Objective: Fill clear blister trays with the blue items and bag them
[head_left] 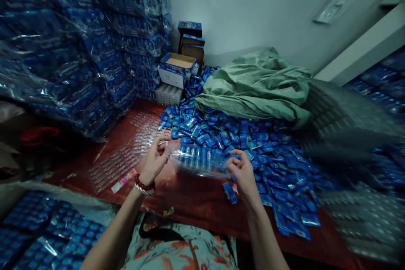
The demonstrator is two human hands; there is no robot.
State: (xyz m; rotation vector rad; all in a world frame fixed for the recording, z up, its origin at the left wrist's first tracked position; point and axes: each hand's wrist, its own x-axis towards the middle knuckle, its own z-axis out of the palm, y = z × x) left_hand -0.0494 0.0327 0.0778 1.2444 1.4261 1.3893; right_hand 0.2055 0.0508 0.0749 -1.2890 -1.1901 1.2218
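Observation:
Between my hands, just above the table, is a clear plastic tray (202, 169), blurred by motion. A row of several blue cylinders (198, 157) shows in it or right behind it; I cannot tell which. My left hand (155, 156), with a red bead bracelet and a pale bangle at the wrist, pinches the tray's left end. At the right end, the fingers of my right hand (242, 171) are closed on its edge. A single blue packet (230, 193) lies just below my right hand. Beyond both hands spreads a heap of small blue packets (218, 133).
Clear blister sheets (112, 166) lie on the red tabletop (177, 196) at left. Wrapped blue stacks (110, 29) tower behind them. An open box (177, 69) and green cloth (253, 84) sit at the back. Grey trays (363, 219) are at right; a blue-filled carton (47, 228) stands lower left.

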